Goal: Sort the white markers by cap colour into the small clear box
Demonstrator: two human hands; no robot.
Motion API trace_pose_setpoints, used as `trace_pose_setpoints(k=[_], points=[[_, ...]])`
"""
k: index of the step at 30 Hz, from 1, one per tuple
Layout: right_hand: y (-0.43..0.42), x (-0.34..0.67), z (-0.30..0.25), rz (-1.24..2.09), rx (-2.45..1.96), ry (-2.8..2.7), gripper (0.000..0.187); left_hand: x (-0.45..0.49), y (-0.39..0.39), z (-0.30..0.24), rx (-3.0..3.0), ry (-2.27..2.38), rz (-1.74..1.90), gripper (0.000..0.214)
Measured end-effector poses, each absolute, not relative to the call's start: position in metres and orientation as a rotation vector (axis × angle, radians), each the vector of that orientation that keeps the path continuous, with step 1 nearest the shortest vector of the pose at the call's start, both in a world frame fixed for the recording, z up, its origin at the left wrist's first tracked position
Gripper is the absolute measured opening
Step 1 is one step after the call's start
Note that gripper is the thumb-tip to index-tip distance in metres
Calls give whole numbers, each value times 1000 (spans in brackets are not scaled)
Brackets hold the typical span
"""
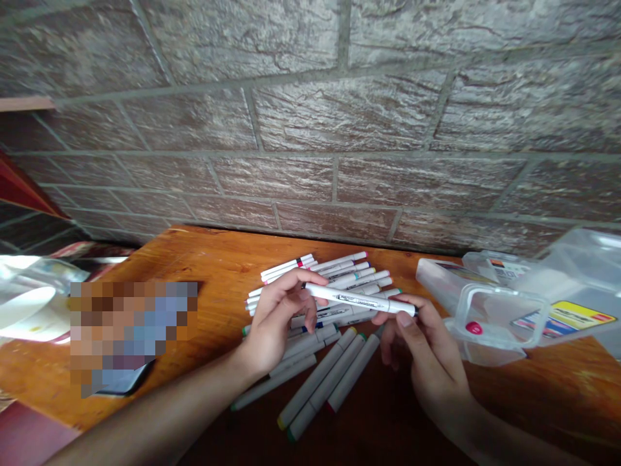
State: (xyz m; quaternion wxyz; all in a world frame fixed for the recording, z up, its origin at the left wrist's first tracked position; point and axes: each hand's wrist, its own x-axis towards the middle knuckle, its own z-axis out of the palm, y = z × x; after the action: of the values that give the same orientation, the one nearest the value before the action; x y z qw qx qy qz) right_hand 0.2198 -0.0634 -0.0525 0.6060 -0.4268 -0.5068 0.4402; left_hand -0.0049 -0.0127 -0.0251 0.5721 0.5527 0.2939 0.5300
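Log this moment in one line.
left hand: holds white marker, one end; right hand: other end; loose markers: below; clear case: at right

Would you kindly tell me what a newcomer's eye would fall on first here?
Probably the white marker held between left hand and right hand, near the centre. More markers lie spread on the wooden table beneath. A clear plastic box sits at the right.

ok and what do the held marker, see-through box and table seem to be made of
Marker: probably hard plastic, judging by its smooth white, softly shiny barrel.
Box: likely plastic, fairly glossy; its walls are translucent and catch highlights.
Table: looks like varnished wood, orange-brown with visible grain and some shine.
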Motion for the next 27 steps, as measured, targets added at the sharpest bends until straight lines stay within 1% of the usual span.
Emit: trace_pose_setpoints(k=[10, 19, 27], points=[[-61, 222, -52, 1052, -1034, -1178, 27, -4, -14, -24, 1376, 639, 1281, 23], [-63, 219, -53, 1079, -1010, -1149, 24, -5, -13, -26, 1350, 699, 1297, 23], [-62, 221, -57, 1063, -1063, -1232, 23, -1, -12, -22, 1289, 719, 1339, 19]])
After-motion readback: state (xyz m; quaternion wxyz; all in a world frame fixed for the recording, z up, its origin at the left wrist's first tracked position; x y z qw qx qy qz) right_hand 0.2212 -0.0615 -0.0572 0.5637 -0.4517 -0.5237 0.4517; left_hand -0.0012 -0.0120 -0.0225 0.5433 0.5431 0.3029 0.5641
